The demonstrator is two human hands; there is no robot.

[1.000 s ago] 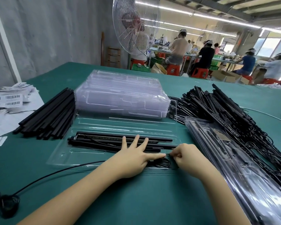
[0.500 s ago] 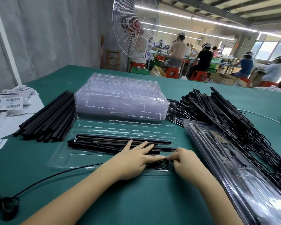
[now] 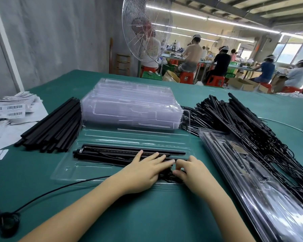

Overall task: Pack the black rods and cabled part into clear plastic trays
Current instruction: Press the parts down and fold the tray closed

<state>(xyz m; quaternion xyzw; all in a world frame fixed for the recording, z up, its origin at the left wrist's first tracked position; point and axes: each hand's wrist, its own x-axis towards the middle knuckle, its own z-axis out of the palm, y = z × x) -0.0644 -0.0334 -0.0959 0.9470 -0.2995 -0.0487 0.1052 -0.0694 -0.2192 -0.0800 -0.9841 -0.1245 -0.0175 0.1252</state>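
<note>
Head view: at the far left edge of the green table (image 3: pixel 156 217) we see a round black part (image 3: pixel 7 222). A thin black wire (image 3: pixel 59 189) runs from it toward the middle. Behind it lie sheets of barcode labels (image 3: pixel 12 110). Next to them a pile of loose black rods (image 3: pixel 51 130) lies on the table, pointing away from us.

In the middle an open clear tray (image 3: pixel 129 138) lies flat. A stack of empty trays (image 3: pixel 129 105) sits behind it and partly over its far half. In the near half of the open tray lie the packed rods (image 3: pixel 112 153), side by side along its length.

Our left hand (image 3: pixel 143 172) lies on their right part with the fingers straight and a little spread, pressing down. Just beside it, our right hand (image 3: pixel 192 172) has curled fingers. Its thumb and forefinger pinch the coiled cable (image 3: pixel 167 176) at the right end of the tray.

To the right, filled trays (image 3: pixel 252 186) lie closed in a stack, and behind them is a large heap of cabled parts (image 3: pixel 243 124). Far behind stands a fan (image 3: pixel 147 30), and people (image 3: pixel 191 55) sit at work benches.
</note>
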